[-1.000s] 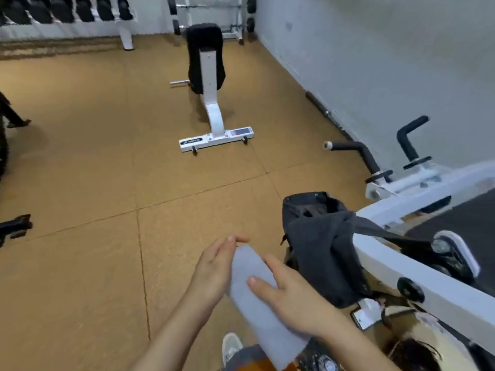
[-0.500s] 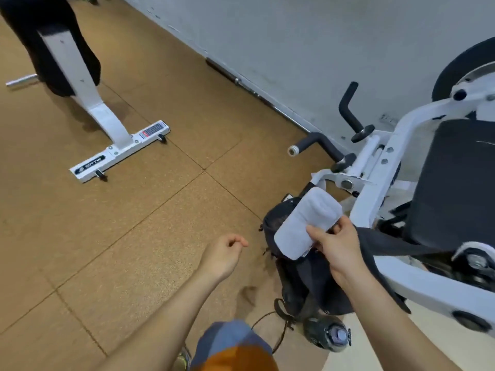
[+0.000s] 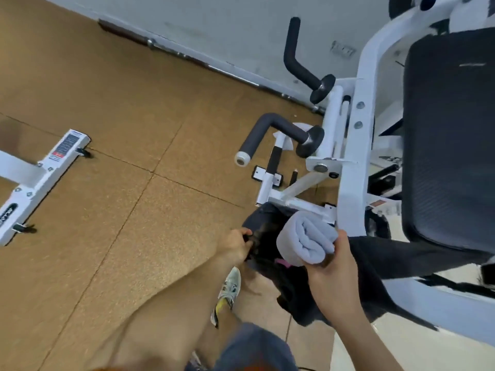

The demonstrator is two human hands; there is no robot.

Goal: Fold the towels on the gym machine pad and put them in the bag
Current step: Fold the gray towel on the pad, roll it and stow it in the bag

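Towel [image 3: 305,241]: pale grey, folded and rolled into a thick bundle. It sits at lower centre-right of the frame, directly over the bag's mouth and not yet inside.
Right hand [image 3: 332,274]: clamped round the bundle's lower end, apparently so that the roll cannot spring open on the way in.
Left hand [image 3: 237,243]: fingers curled on the bag's near rim, left of the towel and apart from the other hand. It seems to be pulling the mouth wide.
Bag [image 3: 294,290]: dark fabric, slumped at the foot of the white machine frame [image 3: 353,156]. I cannot tell whether it hangs or stands.
Machine pad [image 3: 450,135]: black, along the right edge of the frame. No towel shows on the part in view.
Step in hand: stowing, by my judgement, with the folding of this towel done. The mouth is narrow, so the bundle may snag on the rim.
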